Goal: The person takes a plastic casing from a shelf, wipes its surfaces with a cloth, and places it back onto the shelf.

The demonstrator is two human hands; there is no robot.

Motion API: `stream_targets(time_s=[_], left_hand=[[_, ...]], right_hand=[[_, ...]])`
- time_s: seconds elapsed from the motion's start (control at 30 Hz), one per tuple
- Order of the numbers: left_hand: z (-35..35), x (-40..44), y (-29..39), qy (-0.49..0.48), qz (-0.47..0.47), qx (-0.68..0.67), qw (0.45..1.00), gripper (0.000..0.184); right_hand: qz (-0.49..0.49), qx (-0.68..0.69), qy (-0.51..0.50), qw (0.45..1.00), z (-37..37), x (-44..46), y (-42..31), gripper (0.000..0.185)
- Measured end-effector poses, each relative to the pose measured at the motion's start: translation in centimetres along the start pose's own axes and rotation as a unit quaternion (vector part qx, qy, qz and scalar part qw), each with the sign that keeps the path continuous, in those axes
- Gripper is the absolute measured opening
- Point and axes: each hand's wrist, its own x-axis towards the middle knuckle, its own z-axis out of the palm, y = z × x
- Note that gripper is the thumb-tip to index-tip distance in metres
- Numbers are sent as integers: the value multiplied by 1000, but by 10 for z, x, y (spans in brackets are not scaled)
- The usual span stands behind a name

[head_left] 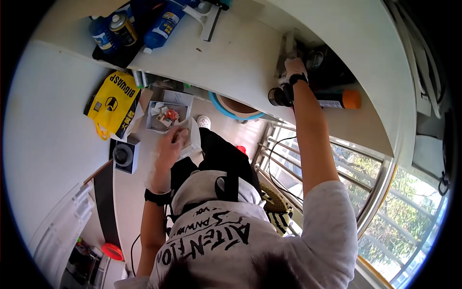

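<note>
My left hand [174,139], in a thin see-through glove and slightly blurred, has its fingers curled over the edge of an open white box [193,137] in front of my legs. Beside that box stands an open grey-white box [156,126] with crumpled wrappers [168,115] in it. My right hand [295,70] reaches onto the shelf at the upper right, its fingers closed at a clear plastic container [288,48]. What they grip there is hidden. Near my right wrist lie a dark round-ended object [277,97] and a dark can with an orange cap [351,99].
The white shelf [231,58] carries blue bottles [163,30], a spray can [123,30] and a squeegee [210,24]. Below are a yellow bag [114,103], a box with a round brush picture [124,155] and a blue-rimmed basin [219,105]. A barred window [356,178] is at right.
</note>
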Motion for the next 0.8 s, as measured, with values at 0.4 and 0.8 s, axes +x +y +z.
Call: stream_targets(time_s=[0.4,0.8], left_hand=[[1,-23,-39,41,-122,-58,990,25],[-7,-18,-21,57,-136,-96,984,26]], right_hand=[[-215,-367,-15,905,17,36,0,17],[-153,-395,-121,898,12,49,-13,36]])
